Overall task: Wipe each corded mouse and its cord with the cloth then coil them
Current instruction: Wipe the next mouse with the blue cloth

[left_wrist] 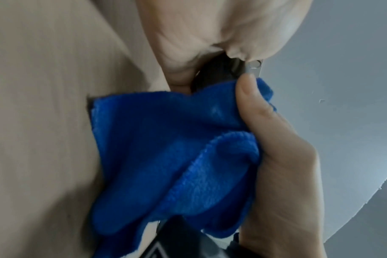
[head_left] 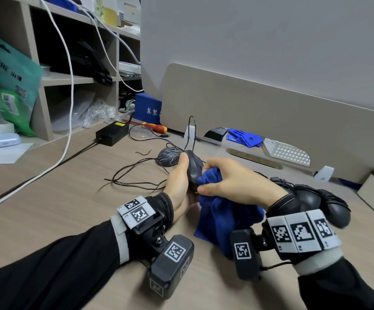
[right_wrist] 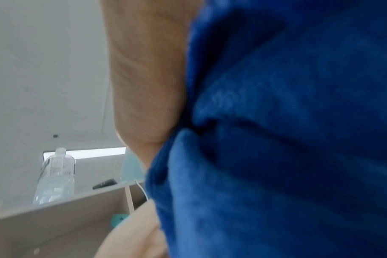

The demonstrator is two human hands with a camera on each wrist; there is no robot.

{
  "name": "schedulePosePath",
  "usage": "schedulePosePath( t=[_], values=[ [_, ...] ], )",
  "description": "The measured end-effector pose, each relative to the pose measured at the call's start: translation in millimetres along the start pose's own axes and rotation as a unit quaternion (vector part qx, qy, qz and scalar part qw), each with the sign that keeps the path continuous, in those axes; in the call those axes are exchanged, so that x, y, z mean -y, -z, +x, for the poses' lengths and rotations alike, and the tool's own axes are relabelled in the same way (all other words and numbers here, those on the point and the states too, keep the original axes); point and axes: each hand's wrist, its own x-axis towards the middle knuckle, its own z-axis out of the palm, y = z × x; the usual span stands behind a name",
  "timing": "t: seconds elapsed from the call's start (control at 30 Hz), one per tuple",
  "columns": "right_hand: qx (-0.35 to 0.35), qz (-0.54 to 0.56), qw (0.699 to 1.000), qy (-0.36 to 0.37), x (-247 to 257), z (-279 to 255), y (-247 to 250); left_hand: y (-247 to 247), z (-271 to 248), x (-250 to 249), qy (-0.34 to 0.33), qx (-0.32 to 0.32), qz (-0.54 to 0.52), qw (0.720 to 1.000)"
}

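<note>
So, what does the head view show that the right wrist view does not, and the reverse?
Only the head view shows the left hand gripping the black mouse, the patterned mouse lying on the desk with its thin cord, and the screwdriver. Only the right wrist view shows a clear bottle standing on the shelf unit. Both show the blue cloth held by the right hand.

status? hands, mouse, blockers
Left hand grips black mouse. Right hand rubs blue cloth on it. Patterned mouse waits behind, cords uncoiled.
</note>
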Motion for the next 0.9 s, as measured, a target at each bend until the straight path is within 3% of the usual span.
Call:
schedulePosePath(
  t=[0.23,0.43,0.6,0.9],
  values=[
    [-0.045,0.027,0.999,-0.011,1,5,-11,0,-4,-1,-0.008,-0.024,0.02,0.999],
    [0.017,0.026,0.999,0.011,-7,2,-1,1,-1,-4,-0.008,-0.023,-0.015,1.0],
    [-0.057,0.048,0.997,0.002,-3,6,-13,3,-1,0,-0.005,-0.05,0.037,0.998],
    [0.003,0.057,0.998,0.005,-1,3,-5,1,-1,-3,-0.005,-0.02,-0.011,1.0]
  ],
)
